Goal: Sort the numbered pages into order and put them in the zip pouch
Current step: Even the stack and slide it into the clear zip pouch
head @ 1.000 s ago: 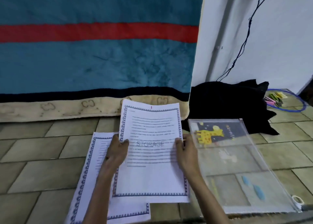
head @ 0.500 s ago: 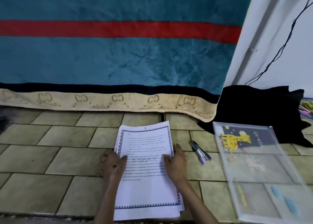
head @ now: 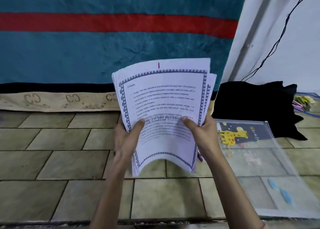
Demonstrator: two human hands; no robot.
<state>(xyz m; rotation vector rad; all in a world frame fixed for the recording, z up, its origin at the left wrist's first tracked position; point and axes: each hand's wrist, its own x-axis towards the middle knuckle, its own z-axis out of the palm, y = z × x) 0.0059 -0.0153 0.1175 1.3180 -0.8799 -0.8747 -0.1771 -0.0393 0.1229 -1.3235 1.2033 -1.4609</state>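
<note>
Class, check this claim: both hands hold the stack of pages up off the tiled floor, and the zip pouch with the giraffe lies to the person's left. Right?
Not quite. The head view shows the zip pouch to the person's right. The rest holds: the left hand and right hand hold the stack of pages off the tiled floor.

Page text (head: 162, 107) blurred — pouch (head: 259, 168) corner cut off

Bare tiled floor (head: 52, 159) lies open leftward — a clear plastic giraffe-print zip pouch (head: 256, 163) and black cloth bundle (head: 254, 104) crowd the right.
</note>
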